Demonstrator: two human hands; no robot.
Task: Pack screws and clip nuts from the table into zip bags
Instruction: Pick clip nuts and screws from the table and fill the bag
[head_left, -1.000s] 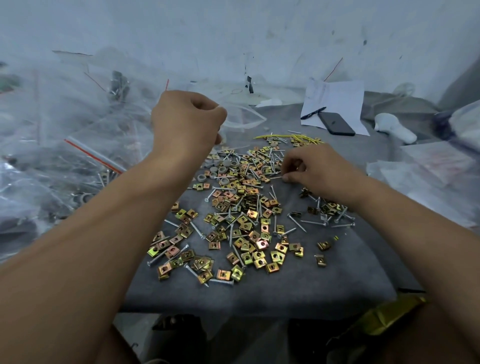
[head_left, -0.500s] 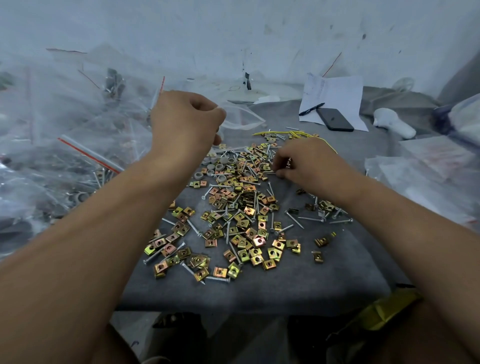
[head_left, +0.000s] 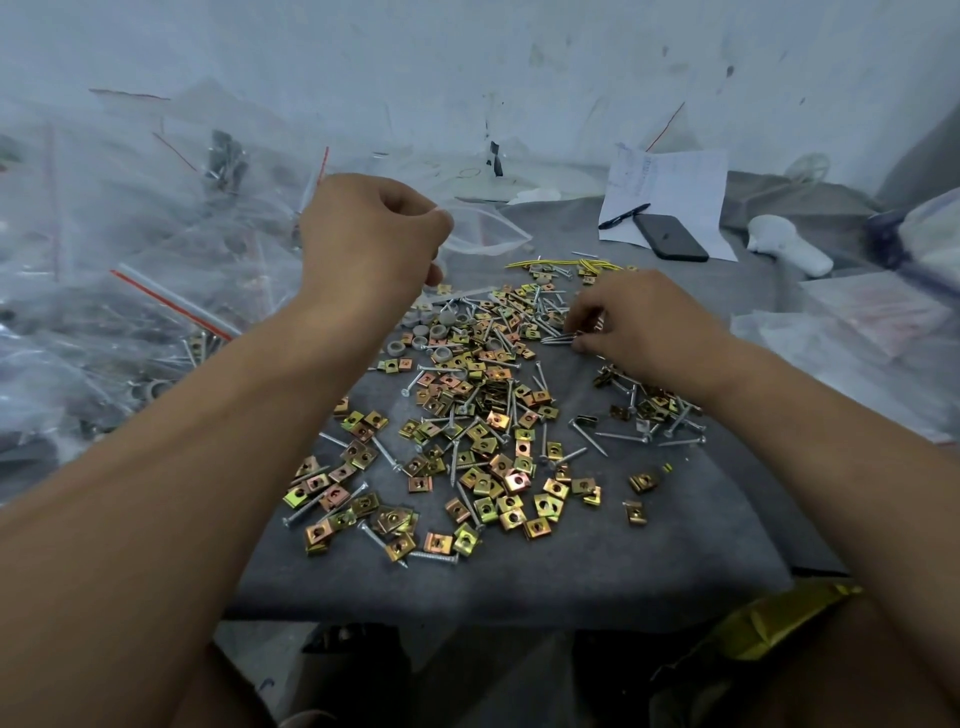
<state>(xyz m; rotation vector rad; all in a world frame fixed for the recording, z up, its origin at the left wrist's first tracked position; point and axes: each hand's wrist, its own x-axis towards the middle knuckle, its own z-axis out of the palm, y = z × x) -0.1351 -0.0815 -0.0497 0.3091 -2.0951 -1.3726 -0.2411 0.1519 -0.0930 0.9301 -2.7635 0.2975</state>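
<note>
My left hand grips zip bag at 12 o'clock of pile. Right hand pinches screws at pile's 2 o'clock. Risk I see: loose pinch spills screws; bag mouth sags shut.

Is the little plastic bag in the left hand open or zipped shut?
Open: the bag mouth gapes in a loop beside the left hand that grips it.

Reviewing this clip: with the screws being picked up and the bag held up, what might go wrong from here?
1. The right hand pinches several screws by their ends; some may slip back into the pile.
2. The left hand holds the zip bag by one edge, so its mouth may sag shut during loading.
3. Clip nuts lie tangled with screws, so miscounts seem likely.
</note>
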